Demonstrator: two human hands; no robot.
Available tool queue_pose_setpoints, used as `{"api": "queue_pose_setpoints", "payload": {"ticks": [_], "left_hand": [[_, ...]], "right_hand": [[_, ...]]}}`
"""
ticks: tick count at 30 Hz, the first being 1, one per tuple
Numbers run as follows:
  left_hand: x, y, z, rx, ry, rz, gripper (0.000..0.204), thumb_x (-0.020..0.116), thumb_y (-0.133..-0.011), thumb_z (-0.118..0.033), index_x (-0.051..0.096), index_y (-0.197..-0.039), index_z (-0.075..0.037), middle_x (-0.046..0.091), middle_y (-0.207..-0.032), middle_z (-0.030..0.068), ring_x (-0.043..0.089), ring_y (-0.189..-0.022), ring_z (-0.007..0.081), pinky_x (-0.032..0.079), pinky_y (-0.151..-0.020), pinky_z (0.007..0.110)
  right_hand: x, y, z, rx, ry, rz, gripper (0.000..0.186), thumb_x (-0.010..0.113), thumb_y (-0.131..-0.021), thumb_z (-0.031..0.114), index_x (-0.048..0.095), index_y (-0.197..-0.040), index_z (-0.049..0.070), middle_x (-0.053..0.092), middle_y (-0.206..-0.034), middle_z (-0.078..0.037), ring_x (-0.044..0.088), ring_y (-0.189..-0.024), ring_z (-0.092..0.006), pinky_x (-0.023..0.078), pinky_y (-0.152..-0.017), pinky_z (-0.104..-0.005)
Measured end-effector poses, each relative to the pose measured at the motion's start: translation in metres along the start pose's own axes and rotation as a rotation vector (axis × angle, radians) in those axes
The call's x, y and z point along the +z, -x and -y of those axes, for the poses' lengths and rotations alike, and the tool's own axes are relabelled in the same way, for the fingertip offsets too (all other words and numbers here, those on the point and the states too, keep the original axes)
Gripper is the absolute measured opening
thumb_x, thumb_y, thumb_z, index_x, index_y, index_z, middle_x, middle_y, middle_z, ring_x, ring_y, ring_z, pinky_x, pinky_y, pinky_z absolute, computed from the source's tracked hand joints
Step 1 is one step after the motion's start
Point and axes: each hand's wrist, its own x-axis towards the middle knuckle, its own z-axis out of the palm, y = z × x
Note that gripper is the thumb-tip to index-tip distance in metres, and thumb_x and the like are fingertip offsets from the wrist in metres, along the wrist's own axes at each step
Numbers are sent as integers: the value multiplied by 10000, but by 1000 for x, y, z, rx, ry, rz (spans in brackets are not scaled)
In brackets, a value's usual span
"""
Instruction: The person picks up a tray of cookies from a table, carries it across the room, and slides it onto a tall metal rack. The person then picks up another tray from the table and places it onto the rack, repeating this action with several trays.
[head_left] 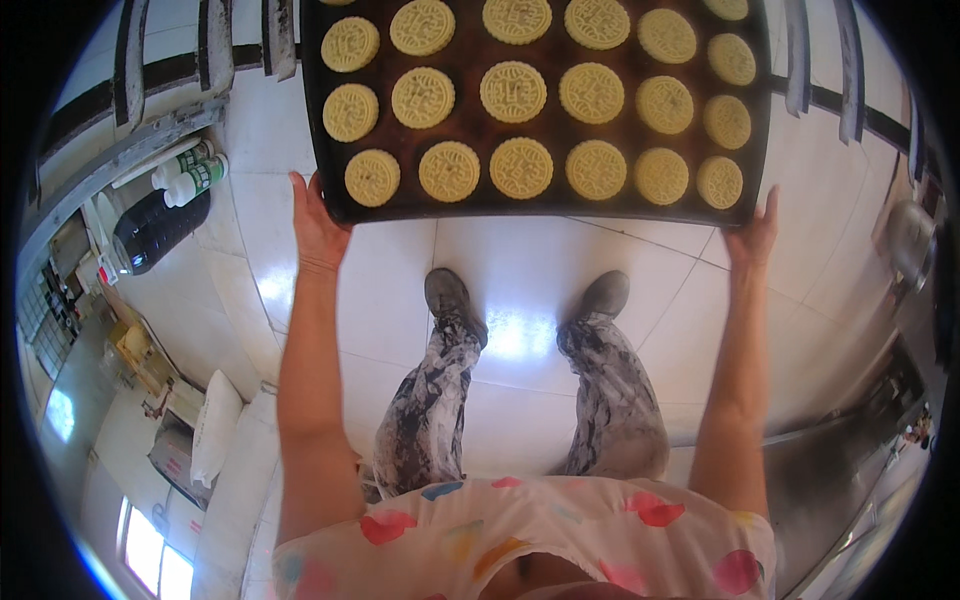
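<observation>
From where I stand, the dark tray (560,209) of round, pattern-stamped cakes (521,168) lies straight ahead of the person, out at arms' length above the tiled floor (520,400). The left hand (322,232) grips its near left corner, the right hand (752,238) its near right; neither is nearer. The near edge runs crosswise between them. The far edge is out of view, so I can't tell the long axis, nor whether the rack bars (215,45) beyond carry any weight.
</observation>
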Motion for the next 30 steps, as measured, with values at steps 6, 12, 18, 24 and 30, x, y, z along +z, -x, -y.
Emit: {"api": "queue_pose_setpoints", "payload": {"ticks": [6, 12, 18, 24, 30], "left_hand": [[39, -45, -18, 103, -453, -91, 794, 459, -842, -613, 436, -1249, 68, 509, -1239, 134, 491, -1126, 231, 370, -977, 313], [5, 29, 1, 106, -509, -254, 746, 534, -831, -569, 508, -1175, 93, 561, -1154, 123, 538, -1011, 194, 426, -876, 295], [-38, 186, 9, -3, -601, -377, 665, 518, -872, -508, 523, -1167, 89, 560, -1154, 117, 520, -1029, 177, 404, -898, 286], [-93, 338, 1, -33, -687, -423, 647, 511, -887, -478, 502, -1188, 95, 552, -1166, 125, 510, -1057, 203, 396, -917, 296], [-53, 435, -28, -4, -692, -419, 642, 525, -862, -516, 575, -1076, 87, 605, -1061, 128, 557, -950, 210, 438, -827, 315]], "right_hand": [[34, -40, 24, -369, 864, -240, 678, 498, -839, 574, 573, -1119, -39, 601, -1103, -129, 566, -982, -223, 409, -891, -303], [-10, 21, -10, -489, 1076, -477, 748, 488, -827, 604, 547, -808, -141, 524, -677, -149, 424, -699, -194, 391, -704, -357], [-46, 188, -43, -277, 1133, -594, 703, 492, -844, 578, 532, -724, -114, 503, -621, -117, 408, -666, -154, 384, -654, -376], [-75, 340, -41, -9, 1256, -595, 734, 465, -829, 617, 628, -774, -97, 598, -680, -214, 545, -691, -210, 426, -693, -395], [-83, 443, -33, -74, 1266, -639, 705, 459, -829, 602, 624, -729, -76, 592, -688, -254, 583, -676, -350, 429, -672, -427]]}}
